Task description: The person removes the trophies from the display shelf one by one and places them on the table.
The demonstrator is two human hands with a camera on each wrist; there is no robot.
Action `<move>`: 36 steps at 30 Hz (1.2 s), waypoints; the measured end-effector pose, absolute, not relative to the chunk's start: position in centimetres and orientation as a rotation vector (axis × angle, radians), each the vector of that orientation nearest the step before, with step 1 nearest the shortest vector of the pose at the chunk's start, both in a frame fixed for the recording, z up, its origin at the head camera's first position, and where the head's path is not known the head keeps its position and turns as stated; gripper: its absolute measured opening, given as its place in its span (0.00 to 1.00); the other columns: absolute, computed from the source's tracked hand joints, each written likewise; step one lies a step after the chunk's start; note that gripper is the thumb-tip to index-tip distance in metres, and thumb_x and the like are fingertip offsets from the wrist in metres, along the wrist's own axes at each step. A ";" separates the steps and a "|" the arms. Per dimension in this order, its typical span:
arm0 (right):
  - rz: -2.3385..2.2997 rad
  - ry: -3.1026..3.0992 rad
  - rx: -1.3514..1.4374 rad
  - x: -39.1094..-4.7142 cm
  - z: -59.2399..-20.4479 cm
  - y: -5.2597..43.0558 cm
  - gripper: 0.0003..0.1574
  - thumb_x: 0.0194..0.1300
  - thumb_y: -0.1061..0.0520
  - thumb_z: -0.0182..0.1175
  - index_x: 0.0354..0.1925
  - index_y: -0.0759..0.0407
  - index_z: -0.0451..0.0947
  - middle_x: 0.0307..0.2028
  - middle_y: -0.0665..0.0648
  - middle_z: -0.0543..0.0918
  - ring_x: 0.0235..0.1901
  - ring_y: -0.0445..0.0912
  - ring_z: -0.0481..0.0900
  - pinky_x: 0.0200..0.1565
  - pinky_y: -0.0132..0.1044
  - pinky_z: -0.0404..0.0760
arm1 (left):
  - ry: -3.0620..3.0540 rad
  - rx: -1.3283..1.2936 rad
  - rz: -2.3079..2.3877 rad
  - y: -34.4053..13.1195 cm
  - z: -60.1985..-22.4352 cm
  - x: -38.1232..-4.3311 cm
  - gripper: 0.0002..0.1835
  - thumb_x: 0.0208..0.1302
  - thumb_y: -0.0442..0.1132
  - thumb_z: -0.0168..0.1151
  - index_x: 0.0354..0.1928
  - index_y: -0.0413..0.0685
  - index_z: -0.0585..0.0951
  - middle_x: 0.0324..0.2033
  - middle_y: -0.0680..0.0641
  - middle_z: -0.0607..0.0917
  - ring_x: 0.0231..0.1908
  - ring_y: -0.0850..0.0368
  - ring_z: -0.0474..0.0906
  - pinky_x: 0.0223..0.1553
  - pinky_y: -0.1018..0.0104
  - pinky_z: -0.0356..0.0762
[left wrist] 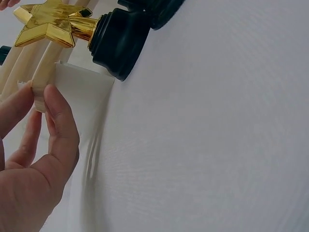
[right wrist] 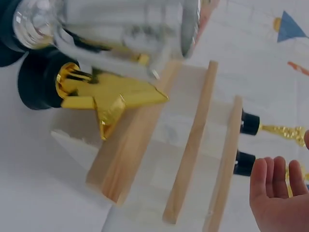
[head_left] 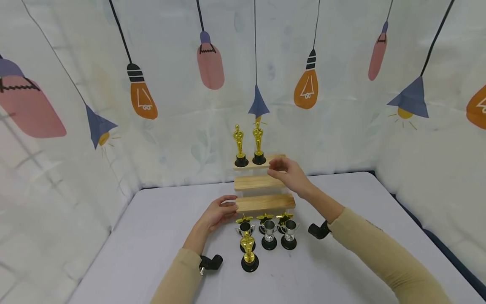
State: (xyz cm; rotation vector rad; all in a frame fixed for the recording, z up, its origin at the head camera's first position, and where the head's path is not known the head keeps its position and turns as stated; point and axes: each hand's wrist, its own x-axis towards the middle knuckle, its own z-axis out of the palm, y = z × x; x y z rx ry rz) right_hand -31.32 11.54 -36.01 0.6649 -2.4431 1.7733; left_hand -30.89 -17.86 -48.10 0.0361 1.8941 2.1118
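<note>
A three-tier wooden stand stands on the table. My left hand pinches the left end of its lowest board between thumb and fingers. Two gold figurine trophies with black bases stand on the top board, toward its left. Beside the right part of that board is my right hand, fingers gently bent and holding nothing; in the right wrist view the hand appears near the figurines' bases. Whether it touches the board cannot be told.
Before the stand are several trophies: gold stars behind, silver cups in front of them, and a gold figurine trophy nearest me. The white table meets a patterned cloth backdrop.
</note>
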 end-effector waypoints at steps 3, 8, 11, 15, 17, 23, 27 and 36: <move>1.761 -2.441 0.631 -32.6 -36.4 11.5 0.24 0.73 0.53 0.66 0.60 0.63 0.75 0.53 0.60 0.81 0.55 0.54 0.77 0.57 0.48 0.77 | 1.906 0.046 2.104 -17.9 -48.3 -30.8 0.29 0.70 0.28 0.64 0.70 0.34 0.69 0.54 0.36 0.80 0.45 0.53 0.82 0.48 0.61 0.84; 1.789 -2.435 0.611 -33.8 -36.6 11.2 0.28 0.72 0.55 0.67 0.63 0.68 0.74 0.54 0.63 0.80 0.56 0.55 0.78 0.57 0.48 0.78 | 1.924 0.047 2.099 -17.7 -48.6 -30.6 0.28 0.69 0.28 0.65 0.69 0.34 0.70 0.52 0.37 0.81 0.43 0.53 0.83 0.47 0.61 0.84; 1.786 -2.454 0.587 -34.6 -36.8 10.9 0.30 0.71 0.54 0.67 0.64 0.67 0.73 0.55 0.63 0.80 0.56 0.55 0.78 0.56 0.48 0.79 | 1.942 0.036 2.104 -17.7 -48.6 -30.5 0.28 0.69 0.27 0.65 0.69 0.34 0.71 0.50 0.38 0.81 0.42 0.53 0.83 0.46 0.60 0.85; 1.760 -2.463 0.555 -35.5 -36.9 10.6 0.30 0.71 0.54 0.68 0.63 0.67 0.73 0.56 0.62 0.80 0.56 0.55 0.77 0.56 0.49 0.78 | 1.941 0.034 2.115 -17.7 -48.4 -30.5 0.27 0.69 0.28 0.65 0.69 0.35 0.72 0.49 0.39 0.81 0.42 0.54 0.83 0.47 0.61 0.84; 1.740 -2.465 0.539 -35.8 -36.9 10.5 0.30 0.70 0.54 0.68 0.63 0.67 0.73 0.56 0.63 0.79 0.55 0.54 0.77 0.56 0.49 0.78 | 1.937 0.040 2.118 -17.7 -48.3 -30.5 0.27 0.70 0.28 0.65 0.69 0.35 0.71 0.48 0.39 0.81 0.42 0.54 0.83 0.47 0.61 0.84; 1.664 -2.467 0.503 -36.7 -36.5 10.1 0.26 0.69 0.55 0.70 0.61 0.62 0.76 0.58 0.66 0.78 0.55 0.54 0.77 0.55 0.50 0.79 | 1.942 0.067 2.108 -17.9 -48.4 -30.8 0.29 0.70 0.28 0.65 0.70 0.34 0.70 0.50 0.38 0.81 0.43 0.53 0.83 0.47 0.61 0.84; 1.610 -2.493 0.523 -37.0 -36.0 9.7 0.28 0.70 0.55 0.69 0.63 0.62 0.74 0.60 0.65 0.77 0.57 0.56 0.76 0.55 0.52 0.79 | 1.948 0.064 2.107 -18.0 -48.4 -30.9 0.28 0.69 0.29 0.65 0.70 0.34 0.70 0.51 0.38 0.81 0.43 0.53 0.83 0.47 0.61 0.84; 1.566 -2.556 0.497 -38.5 -35.9 9.0 0.32 0.70 0.54 0.68 0.66 0.65 0.72 0.61 0.65 0.77 0.59 0.57 0.75 0.58 0.52 0.78 | 1.964 0.069 2.105 -17.9 -48.7 -30.7 0.28 0.70 0.29 0.66 0.69 0.34 0.71 0.49 0.40 0.81 0.43 0.54 0.83 0.49 0.59 0.84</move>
